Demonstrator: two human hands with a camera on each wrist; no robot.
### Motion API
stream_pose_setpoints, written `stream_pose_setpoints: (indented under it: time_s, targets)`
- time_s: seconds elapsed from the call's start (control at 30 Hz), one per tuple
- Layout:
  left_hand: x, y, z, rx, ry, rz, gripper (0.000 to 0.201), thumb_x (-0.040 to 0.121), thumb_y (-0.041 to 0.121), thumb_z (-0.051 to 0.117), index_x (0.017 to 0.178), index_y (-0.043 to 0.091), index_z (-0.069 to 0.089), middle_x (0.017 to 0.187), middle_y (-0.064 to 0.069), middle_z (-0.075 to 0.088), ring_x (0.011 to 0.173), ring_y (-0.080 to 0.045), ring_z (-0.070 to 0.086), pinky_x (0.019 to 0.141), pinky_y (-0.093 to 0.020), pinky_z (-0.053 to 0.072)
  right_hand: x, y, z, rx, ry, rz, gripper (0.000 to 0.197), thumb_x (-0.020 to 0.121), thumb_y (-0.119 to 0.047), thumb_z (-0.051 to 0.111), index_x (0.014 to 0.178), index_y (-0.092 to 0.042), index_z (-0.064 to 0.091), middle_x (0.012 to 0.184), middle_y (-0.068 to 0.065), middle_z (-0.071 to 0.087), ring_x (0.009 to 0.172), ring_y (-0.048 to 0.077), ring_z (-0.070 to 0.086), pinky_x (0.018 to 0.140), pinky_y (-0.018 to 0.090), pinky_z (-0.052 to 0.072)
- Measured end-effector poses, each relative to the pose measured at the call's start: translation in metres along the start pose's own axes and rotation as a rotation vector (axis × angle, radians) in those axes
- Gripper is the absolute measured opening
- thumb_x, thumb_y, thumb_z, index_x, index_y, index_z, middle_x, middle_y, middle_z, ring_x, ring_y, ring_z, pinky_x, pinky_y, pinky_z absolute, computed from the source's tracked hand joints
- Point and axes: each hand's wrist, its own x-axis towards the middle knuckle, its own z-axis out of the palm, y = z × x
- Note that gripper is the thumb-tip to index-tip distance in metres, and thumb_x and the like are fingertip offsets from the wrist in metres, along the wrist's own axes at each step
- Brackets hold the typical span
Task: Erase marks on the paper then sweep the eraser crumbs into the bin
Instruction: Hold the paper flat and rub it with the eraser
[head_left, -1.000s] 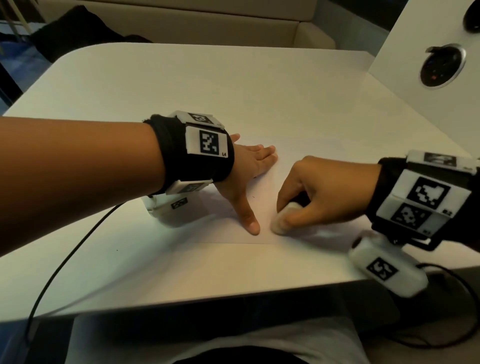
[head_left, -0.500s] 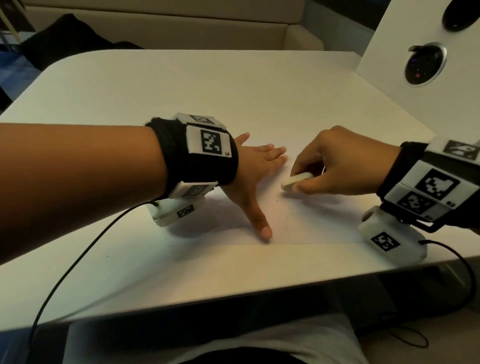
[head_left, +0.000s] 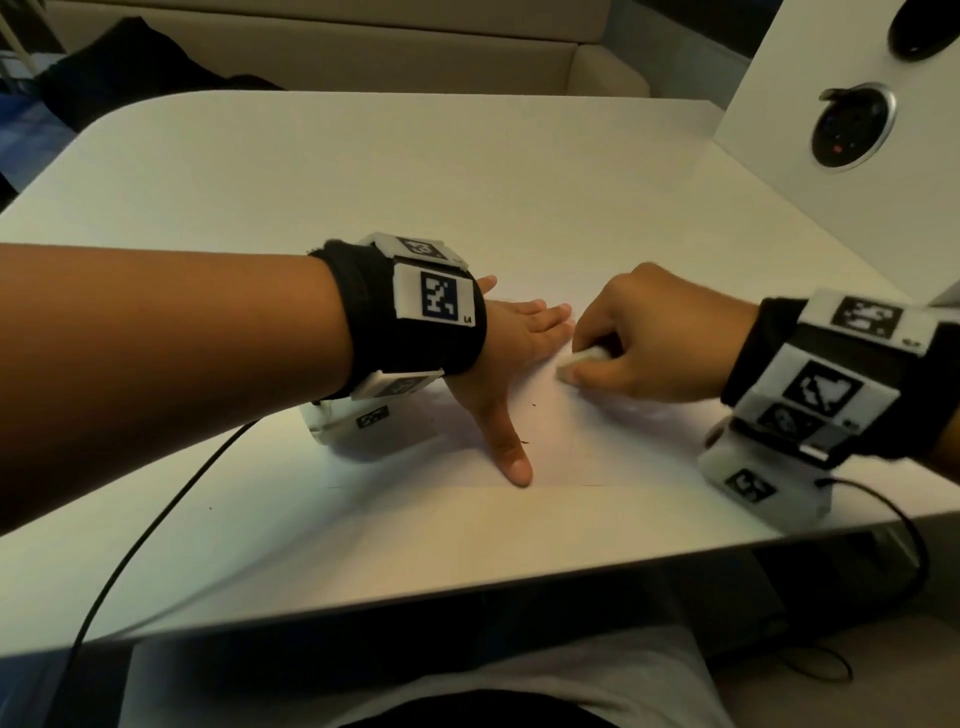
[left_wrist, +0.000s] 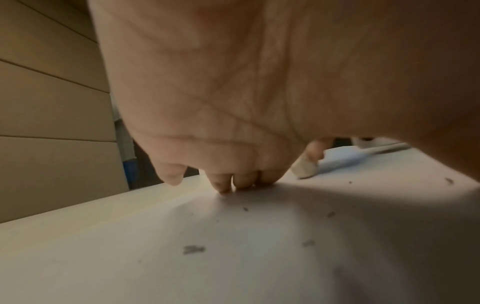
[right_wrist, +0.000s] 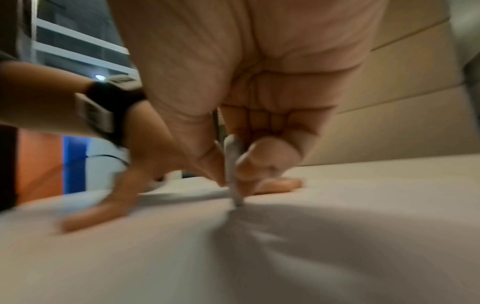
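Note:
A white sheet of paper (head_left: 582, 441) lies on the white table (head_left: 363, 182). My left hand (head_left: 514, 358) presses flat on the paper with straight fingers and its thumb spread toward me. Just to its right, my right hand (head_left: 649, 338) pinches a small white eraser (head_left: 582, 358) between thumb and fingers, tip down on the paper. The left wrist view shows the eraser (left_wrist: 305, 169) beyond my fingertips and dark eraser crumbs (left_wrist: 193, 249) scattered on the sheet. In the right wrist view the eraser (right_wrist: 232, 170) stands on edge, blurred by motion. No bin is in view.
A white panel (head_left: 810, 119) with a round socket rises at the table's right rear corner. A black cable (head_left: 130, 551) runs off the near edge at the left. A beige bench (head_left: 311, 47) stands behind the table.
The right hand moved the eraser from near my left thumb tip away to beside my left fingertips, then a little further left. The left hand stayed flat on the paper.

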Motion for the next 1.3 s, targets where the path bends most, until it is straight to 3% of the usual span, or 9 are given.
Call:
stream_pose_setpoints:
  time_s: [0.1,0.27,0.4,0.53,0.63,0.77,0.93,1.1,1.3]
  targets:
    - [0.001,-0.002,0.002,-0.006,-0.003,0.018,0.137,0.056,0.084,0.063,0.155,0.029,-0.015,0.162,0.010,-0.022,0.149,-0.012,-0.017,0.118,-0.054,-0.013,-0.008,-0.022,0.010,0.108,-0.099,-0.102,0.028,0.082,-0.030,0.068,0.064,-0.008,0.069,0.046,-0.003,0.054,0.046,0.009,0.048,0.047,0.015,0.034]
    - [0.001,-0.002,0.002,-0.009,0.010,0.011,0.142,0.056,0.085,0.063,0.152,0.028,-0.025,0.161,0.009,-0.024,0.150,-0.012,-0.016,0.118,-0.057,-0.010,0.008,-0.001,-0.001,0.059,-0.053,0.027,0.023,0.080,-0.038,0.069,0.079,-0.017,0.079,0.049,-0.002,0.057,0.046,0.008,0.046,0.045,0.017,0.034]
    - [0.002,-0.003,0.002,-0.001,-0.009,0.026,0.134,0.053,0.088,0.061,0.154,0.037,-0.011,0.163,0.009,-0.019,0.149,-0.015,-0.019,0.116,-0.060,-0.010,-0.004,-0.026,0.011,0.122,-0.130,-0.105,0.024,0.080,-0.028,0.068,0.064,-0.011,0.072,0.048,0.001,0.057,0.044,0.012,0.045,0.049,0.026,0.041]
    - [0.002,-0.002,0.003,0.009,0.002,0.013,0.141,0.054,0.086,0.062,0.153,0.030,-0.021,0.161,0.009,-0.024,0.149,-0.012,-0.017,0.117,-0.057,-0.011,0.004,-0.011,0.002,0.110,-0.110,-0.018,0.030,0.078,-0.039,0.071,0.064,-0.013,0.072,0.041,-0.005,0.050,0.042,0.008,0.044,0.045,0.019,0.036]
    - [0.003,-0.002,0.003,0.010,0.010,0.004,0.144,0.054,0.085,0.063,0.152,0.026,-0.025,0.161,0.008,-0.026,0.149,-0.012,-0.016,0.118,-0.056,-0.011,0.004,-0.003,0.000,0.088,-0.047,-0.001,0.027,0.082,-0.034,0.071,0.065,-0.013,0.074,0.041,-0.004,0.048,0.042,0.007,0.045,0.043,0.014,0.033]
    - [0.000,0.000,0.001,0.004,-0.009,-0.010,0.142,0.054,0.086,0.063,0.154,0.027,-0.019,0.161,0.007,-0.025,0.149,-0.012,-0.017,0.118,-0.056,-0.012,-0.010,-0.022,0.009,0.166,-0.198,-0.127,0.032,0.084,-0.033,0.070,0.065,-0.008,0.073,0.046,-0.001,0.057,0.043,0.008,0.046,0.044,0.014,0.034]
    - [0.000,0.002,0.001,0.027,-0.001,-0.010,0.143,0.057,0.084,0.062,0.152,0.022,-0.025,0.160,0.007,-0.027,0.150,-0.012,-0.015,0.118,-0.054,-0.011,0.002,0.005,-0.002,0.064,-0.070,0.007,0.032,0.080,-0.040,0.069,0.067,-0.012,0.074,0.051,0.002,0.060,0.047,0.010,0.046,0.047,0.019,0.035]
    - [-0.002,0.001,-0.001,-0.004,-0.025,-0.013,0.143,0.055,0.084,0.065,0.153,0.028,-0.023,0.160,0.007,-0.028,0.149,-0.012,-0.017,0.119,-0.056,-0.009,-0.014,-0.017,0.008,0.152,-0.220,-0.106,0.030,0.083,-0.040,0.068,0.069,-0.016,0.075,0.050,-0.005,0.060,0.047,0.008,0.050,0.048,0.018,0.039]
    - [-0.002,0.001,-0.001,0.011,-0.031,-0.004,0.140,0.057,0.083,0.063,0.151,0.030,-0.026,0.159,0.006,-0.030,0.149,-0.012,-0.018,0.119,-0.054,-0.010,-0.005,0.007,0.003,0.109,-0.076,-0.018,0.034,0.080,-0.038,0.069,0.064,-0.009,0.071,0.050,0.006,0.058,0.044,0.011,0.042,0.048,0.025,0.038]
